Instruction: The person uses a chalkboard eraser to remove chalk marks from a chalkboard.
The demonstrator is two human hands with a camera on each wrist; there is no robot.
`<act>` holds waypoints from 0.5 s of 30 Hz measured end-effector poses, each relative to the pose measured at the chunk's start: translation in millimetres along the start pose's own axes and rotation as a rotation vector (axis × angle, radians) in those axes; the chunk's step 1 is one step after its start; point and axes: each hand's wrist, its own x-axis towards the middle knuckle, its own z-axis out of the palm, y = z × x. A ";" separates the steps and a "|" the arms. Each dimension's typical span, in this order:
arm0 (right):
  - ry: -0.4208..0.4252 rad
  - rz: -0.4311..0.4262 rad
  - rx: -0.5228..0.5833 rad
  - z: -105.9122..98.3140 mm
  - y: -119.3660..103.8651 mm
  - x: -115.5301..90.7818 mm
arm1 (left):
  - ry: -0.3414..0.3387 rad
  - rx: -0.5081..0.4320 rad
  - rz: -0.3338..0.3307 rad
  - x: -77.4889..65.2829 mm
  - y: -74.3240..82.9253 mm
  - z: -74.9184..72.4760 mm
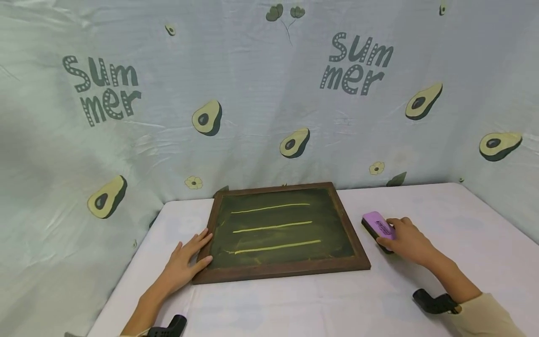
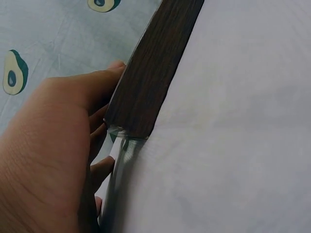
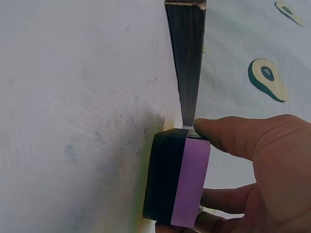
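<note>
The left hand [image 1: 181,267] rests with its grip apart, fingers spread along the left side of the wooden frame [image 1: 278,270] of a chalkboard [image 1: 273,237]. The chalkboard's long axis runs left to right on the table [image 1: 442,220], as do three yellow lines [image 1: 273,227] across it. Farther right, apart from the frame, is a purple eraser [image 1: 376,227], dark side down, its long axis slanting from far left to near right; the right hand [image 1: 408,241] has its grip clamped on the eraser's near end
</note>
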 end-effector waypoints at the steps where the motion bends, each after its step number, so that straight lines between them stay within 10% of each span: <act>1: -0.004 0.011 -0.002 -0.4 1.0 -0.8 | -0.001 0.000 0.000 1.2 0.5 1.4; 15: 0.100 0.098 0.071 1.9 -0.1 -6.1 | 0.006 0.000 -0.013 1.7 3.6 -0.2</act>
